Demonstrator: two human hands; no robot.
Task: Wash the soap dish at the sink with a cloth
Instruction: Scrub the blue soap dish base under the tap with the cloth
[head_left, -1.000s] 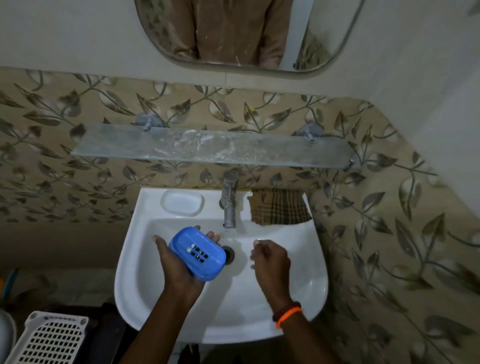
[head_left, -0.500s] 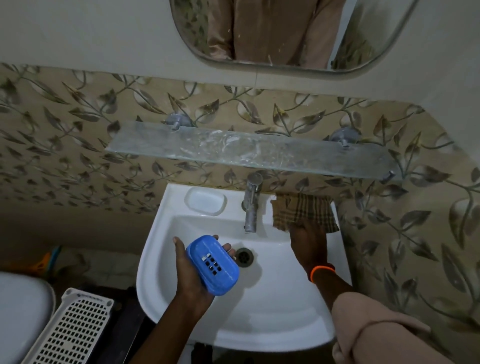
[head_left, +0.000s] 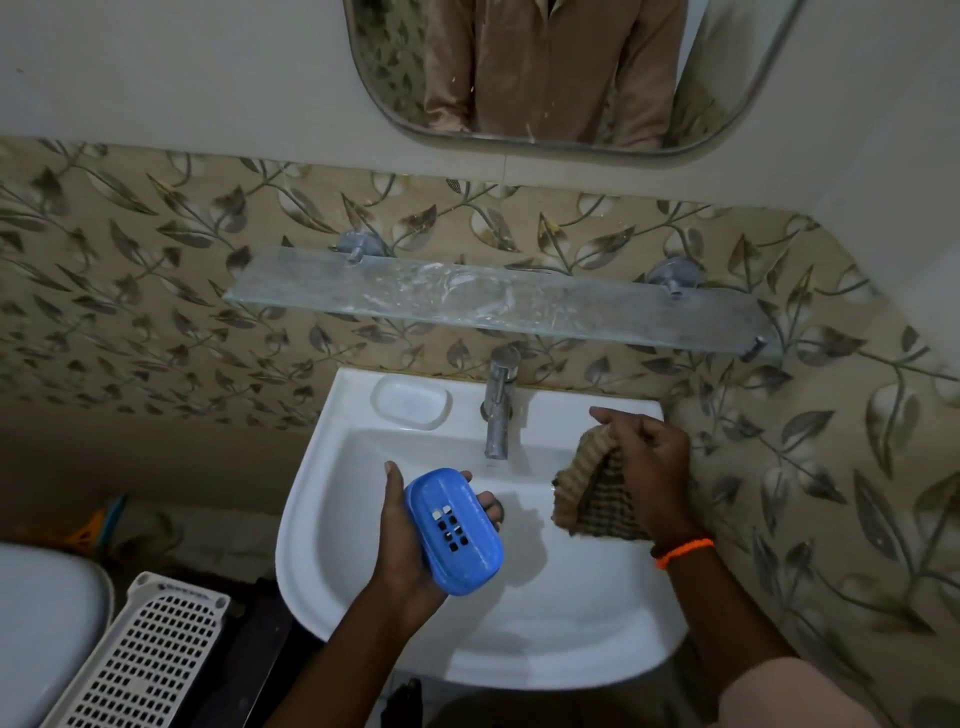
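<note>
Leaf-patterned tile backs a white sink (head_left: 613, 634). Left hand (head_left: 400, 551) cups the blue soap dish (head_left: 454, 530) over the basin, slotted face up, tilted. Right hand (head_left: 649, 462) is closed around a bunched checked cloth (head_left: 587, 499), apart from the dish. Tap (head_left: 497, 410) shows no visible flow. Recommended: wet the cloth, brace the dish firmly, work the drain slots, keep both over the basin.

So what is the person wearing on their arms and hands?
Both hands are bare, with no gloves or rings visible. The left hand and its forearm are uncovered. The right hand has a thin bright orange beaded wristband with a darker band beside it. A tan cloth sleeve shows further up the right arm, pushed back from the forearm.
</note>
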